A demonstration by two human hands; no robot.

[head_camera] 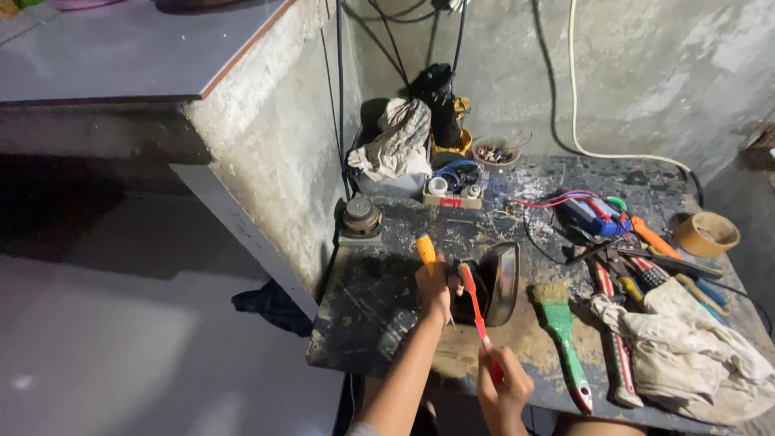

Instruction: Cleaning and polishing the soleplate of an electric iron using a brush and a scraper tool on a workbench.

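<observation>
Left hand [433,289] grips an orange-handled screwdriver [425,252], held against a dark rounded casing [494,282] near the worktop's [387,299] middle. Right hand [502,393], nearer, is closed around a red toothbrush [478,319] whose head touches the casing. Green paintbrush [561,331] lies just right; rag [694,355] far right.

— How's my feed?
— I see dim, cool light from above, brightest on the worktable [525,339] and grey wall [646,73].
— Shadows?
— Deep under the shelf [121,56] at left. I get mild softness and edges bending slightly.
</observation>
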